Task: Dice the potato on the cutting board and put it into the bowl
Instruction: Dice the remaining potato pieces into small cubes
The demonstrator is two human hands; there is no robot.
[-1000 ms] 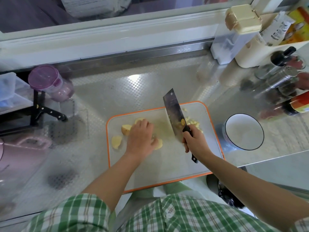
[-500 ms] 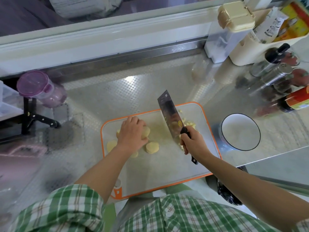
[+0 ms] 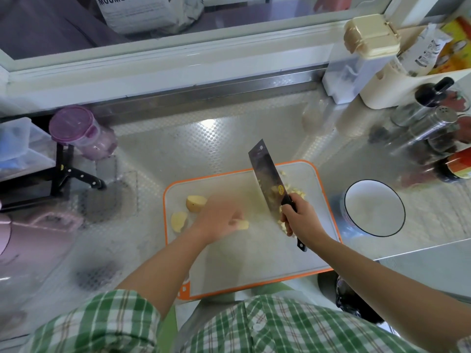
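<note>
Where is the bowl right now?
Head view: the bowl sits on the steel counter, right of the cutting board and the right hand gripping the cleaver.

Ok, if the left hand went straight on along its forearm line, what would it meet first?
Probably the cleaver blade, held by the right hand just beyond it over the cutting board. The left hand is blurred, so depth is unclear.
</note>
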